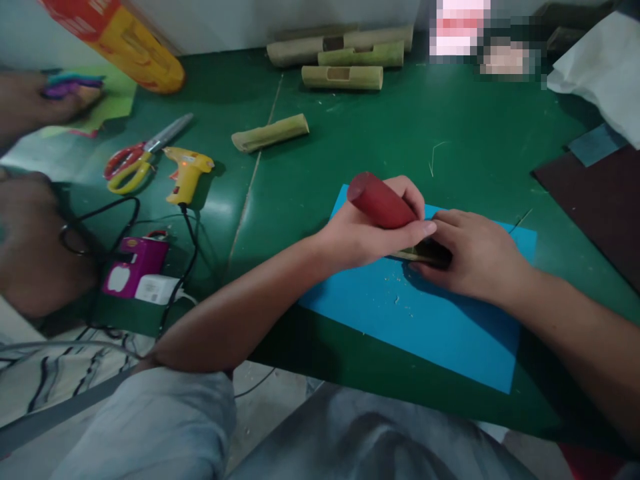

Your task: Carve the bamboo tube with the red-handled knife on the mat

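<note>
My left hand (357, 233) is closed around the thick red handle (383, 200) of a hand tool. The handle leans up to the left, and its working end is hidden by my fingers and thumb. Just to the right, my right hand (480, 253) grips a short bamboo piece (425, 252), pressed down on a sheet of blue paper (460, 340). Its hollow side looks dark, and my fingers cover much of it. Pale shavings (397, 300) are scattered over the paper below my hands.
Several cut bamboo tubes (345, 78) lie at the back; another bamboo piece (270, 133) is nearer. At left are scissors (145, 157), a yellow glue gun (187, 175), a purple power box (135, 267) with cables, and a yellow bottle (145, 57). Another person's hand (70, 97) holds something purple.
</note>
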Demonstrator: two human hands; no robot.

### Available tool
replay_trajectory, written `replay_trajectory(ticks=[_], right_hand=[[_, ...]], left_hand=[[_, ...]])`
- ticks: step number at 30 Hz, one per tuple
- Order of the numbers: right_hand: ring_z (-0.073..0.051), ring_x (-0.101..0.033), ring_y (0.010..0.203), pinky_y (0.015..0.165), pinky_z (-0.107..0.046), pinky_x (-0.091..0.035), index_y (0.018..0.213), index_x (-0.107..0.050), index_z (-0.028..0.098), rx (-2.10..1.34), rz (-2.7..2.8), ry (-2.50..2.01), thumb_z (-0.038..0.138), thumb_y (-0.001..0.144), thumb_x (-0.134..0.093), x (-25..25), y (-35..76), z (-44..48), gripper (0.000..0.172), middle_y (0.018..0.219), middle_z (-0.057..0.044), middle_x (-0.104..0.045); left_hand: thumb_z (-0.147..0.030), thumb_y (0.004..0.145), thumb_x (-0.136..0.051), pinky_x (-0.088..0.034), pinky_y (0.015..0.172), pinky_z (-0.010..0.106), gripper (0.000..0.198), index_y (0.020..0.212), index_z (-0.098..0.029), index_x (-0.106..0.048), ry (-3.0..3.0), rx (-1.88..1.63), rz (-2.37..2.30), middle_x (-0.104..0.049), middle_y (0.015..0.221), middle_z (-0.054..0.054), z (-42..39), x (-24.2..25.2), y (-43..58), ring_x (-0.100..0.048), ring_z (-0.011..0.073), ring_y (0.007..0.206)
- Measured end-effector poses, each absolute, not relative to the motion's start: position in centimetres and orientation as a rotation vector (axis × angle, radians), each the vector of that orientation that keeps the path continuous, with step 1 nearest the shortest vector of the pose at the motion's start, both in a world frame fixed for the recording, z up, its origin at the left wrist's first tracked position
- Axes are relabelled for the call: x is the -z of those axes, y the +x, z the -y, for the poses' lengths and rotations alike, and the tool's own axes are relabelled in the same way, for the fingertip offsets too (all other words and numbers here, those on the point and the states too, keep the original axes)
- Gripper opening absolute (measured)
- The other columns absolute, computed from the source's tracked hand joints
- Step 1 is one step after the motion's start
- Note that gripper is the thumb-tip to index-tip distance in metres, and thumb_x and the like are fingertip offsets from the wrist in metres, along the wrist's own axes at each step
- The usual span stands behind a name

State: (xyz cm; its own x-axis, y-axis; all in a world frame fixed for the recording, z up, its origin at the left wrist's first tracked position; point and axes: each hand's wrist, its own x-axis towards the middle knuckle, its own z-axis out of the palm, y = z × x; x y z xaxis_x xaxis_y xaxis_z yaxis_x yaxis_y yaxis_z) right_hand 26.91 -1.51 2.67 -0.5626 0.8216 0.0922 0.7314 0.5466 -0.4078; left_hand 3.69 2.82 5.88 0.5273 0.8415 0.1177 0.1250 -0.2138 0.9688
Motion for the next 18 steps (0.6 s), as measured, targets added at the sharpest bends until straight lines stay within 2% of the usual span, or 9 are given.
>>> replay_trajectory(ticks=[4,9,18], right_hand=[[-0.030,-0.071,0.088,0.073,-0.039,-0.041,0.102,-0.076,0.025,-0.530,2.483,-1.316,0.043,0.093,-0.077,-2.8,27.0,1.3,0.020,0.097,-0.010,-0.079],[-0.033,-0.075,0.092,0.075,-0.041,-0.046,0.108,-0.080,0.024,-0.601,2.474,-1.378,0.045,0.091,-0.080,-2.8,27.1,1.0,0.027,0.101,-0.011,-0.081],[-0.032,-0.076,0.094,0.075,-0.040,-0.047,0.107,-0.078,0.025,-0.562,2.462,-1.304,0.047,0.094,-0.077,-2.2,27.6,0.9,0.025,0.102,-0.011,-0.082]], left_hand=[[-0.051,0.085,-0.103,-0.056,0.070,0.027,0.038,0.087,-0.021,-0.081,1.656,-0.709,-0.747,-0.077,0.086,0.001,-4.7,-5.9,2.4,-0.068,0.0136,0.076],[-0.062,0.086,-0.104,-0.056,0.070,0.028,0.047,0.089,-0.021,-0.082,1.643,-0.825,-0.623,-0.077,0.085,0.000,-5.9,-3.9,1.4,-0.067,0.0123,0.073],[-0.058,0.084,-0.106,-0.059,0.074,0.027,0.043,0.096,-0.022,-0.085,1.654,-0.812,-0.527,-0.082,0.093,0.001,-5.6,-2.5,1.3,-0.074,0.0142,0.083]])
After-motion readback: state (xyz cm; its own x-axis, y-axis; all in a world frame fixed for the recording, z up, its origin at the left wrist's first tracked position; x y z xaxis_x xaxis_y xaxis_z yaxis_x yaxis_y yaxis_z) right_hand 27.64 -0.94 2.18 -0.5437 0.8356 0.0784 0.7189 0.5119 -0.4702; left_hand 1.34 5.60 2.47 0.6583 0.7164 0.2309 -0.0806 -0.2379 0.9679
